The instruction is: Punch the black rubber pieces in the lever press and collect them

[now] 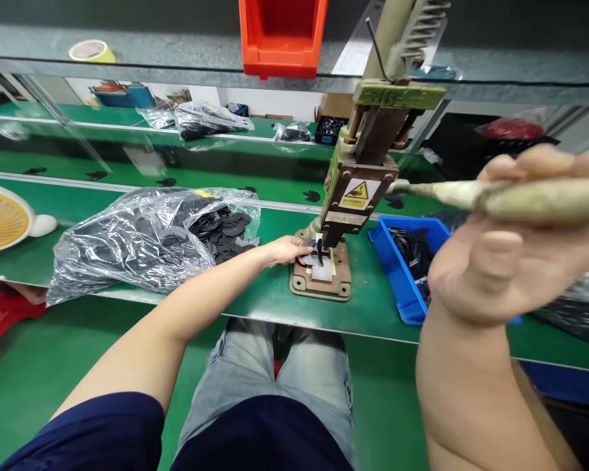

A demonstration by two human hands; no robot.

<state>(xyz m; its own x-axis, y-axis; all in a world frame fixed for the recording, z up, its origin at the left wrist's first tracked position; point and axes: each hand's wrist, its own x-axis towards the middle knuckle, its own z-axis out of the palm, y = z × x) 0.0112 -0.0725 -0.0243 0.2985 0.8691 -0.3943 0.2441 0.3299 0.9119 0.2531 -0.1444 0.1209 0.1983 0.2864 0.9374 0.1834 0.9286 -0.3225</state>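
Press lever (444, 191) above green workbench (262, 297)

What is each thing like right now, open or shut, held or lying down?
left hand, fingertips on the black part at the press
right hand, closed around the lever
press, upright on the bench
plastic bag, open, lying down, black pieces showing
blue bin, open-topped, black pieces inside

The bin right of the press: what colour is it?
The bin is blue; the head view shows it.
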